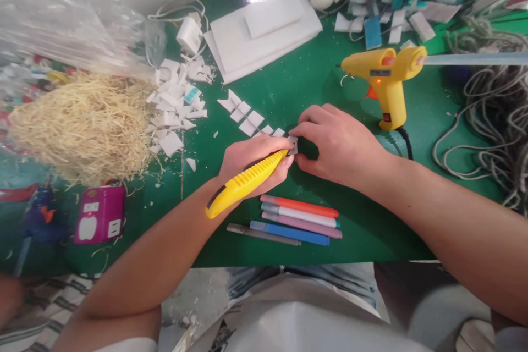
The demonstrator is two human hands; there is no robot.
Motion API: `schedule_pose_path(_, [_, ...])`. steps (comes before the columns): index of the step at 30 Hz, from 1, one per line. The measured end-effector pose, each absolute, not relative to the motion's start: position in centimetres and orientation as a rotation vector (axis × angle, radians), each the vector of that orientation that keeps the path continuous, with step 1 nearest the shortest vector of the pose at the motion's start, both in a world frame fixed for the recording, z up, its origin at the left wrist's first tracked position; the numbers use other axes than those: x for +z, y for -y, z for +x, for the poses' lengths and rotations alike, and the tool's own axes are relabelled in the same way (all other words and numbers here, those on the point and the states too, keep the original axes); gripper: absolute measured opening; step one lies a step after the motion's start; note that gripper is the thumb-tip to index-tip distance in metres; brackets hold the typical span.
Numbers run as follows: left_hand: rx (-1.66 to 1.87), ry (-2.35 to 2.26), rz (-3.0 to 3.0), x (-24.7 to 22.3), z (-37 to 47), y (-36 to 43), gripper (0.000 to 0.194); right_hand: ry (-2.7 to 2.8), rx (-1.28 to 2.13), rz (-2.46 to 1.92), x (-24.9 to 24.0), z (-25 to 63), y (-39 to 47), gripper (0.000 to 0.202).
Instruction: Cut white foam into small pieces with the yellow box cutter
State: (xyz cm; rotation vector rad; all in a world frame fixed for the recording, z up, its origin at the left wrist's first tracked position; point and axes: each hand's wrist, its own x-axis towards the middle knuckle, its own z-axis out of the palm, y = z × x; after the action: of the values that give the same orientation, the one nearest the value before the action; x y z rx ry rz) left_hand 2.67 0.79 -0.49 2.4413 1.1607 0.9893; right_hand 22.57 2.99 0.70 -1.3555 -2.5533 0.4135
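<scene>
My left hand [259, 162] is closed around a yellow utility knife [247, 179], its handle slanting down to the left. Between the two hands is a small white piece [292, 146], its edges partly hidden by my fingers. My right hand [325, 140] is curled, with thumb and index finger pinching at the right side of that piece. Several small cut white pieces [251, 122] lie in a slanting row just up and left of the hands. Below the hands, several markers [299, 206] lie side by side on the green table [218, 242].
A yellow glue gun [385, 74] stands right, its cord running behind my right forearm. White boards [264, 27] lie at the back. Left are white scraps [171, 110], straw [86, 126] and a magenta box [100, 214]. Grey cord [487, 99] and more scraps fill the right side.
</scene>
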Motion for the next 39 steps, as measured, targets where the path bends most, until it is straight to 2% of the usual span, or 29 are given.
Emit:
schedule_pose_path(7, [0.896,-1.161,2.495,-0.32,2.63,-0.94,0.020,2.549,0.405,-1.328,0.63,22.59,-2.99,0.022])
schedule_pose_path(22, [1.025,-1.179,2.470,-0.13,2.36,-0.64,0.015,2.539,0.425,-1.303,0.55,22.78,-3.07,0.021])
schedule_pose_path(39, [1.012,-1.103,2.453,-0.18,2.25,-0.69,0.014,2.589,0.441,-1.270,0.73,23.27,-3.10,0.025])
